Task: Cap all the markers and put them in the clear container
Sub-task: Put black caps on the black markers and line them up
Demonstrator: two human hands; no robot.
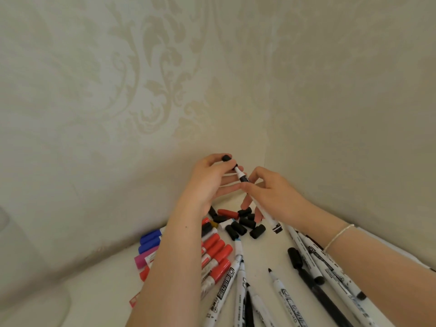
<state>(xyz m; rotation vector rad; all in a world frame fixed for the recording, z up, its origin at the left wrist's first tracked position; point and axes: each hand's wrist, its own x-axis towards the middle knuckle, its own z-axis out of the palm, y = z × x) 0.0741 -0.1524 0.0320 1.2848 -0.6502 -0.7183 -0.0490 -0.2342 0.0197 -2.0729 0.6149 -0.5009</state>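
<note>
Above the heap of loose black caps (244, 224) on the white counter (264, 258), left-hand fingers (215, 165) pinch a small black plastic cap (226, 158) while right-hand fingers (253, 185) pinch a white-barrelled black marker (258, 204), which likely needs straight alignment before pressing.

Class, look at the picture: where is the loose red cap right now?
In the head view, the red cap lies on the table just below the raised hands, at the left edge of the pile of black caps, near the wall corner.
</note>
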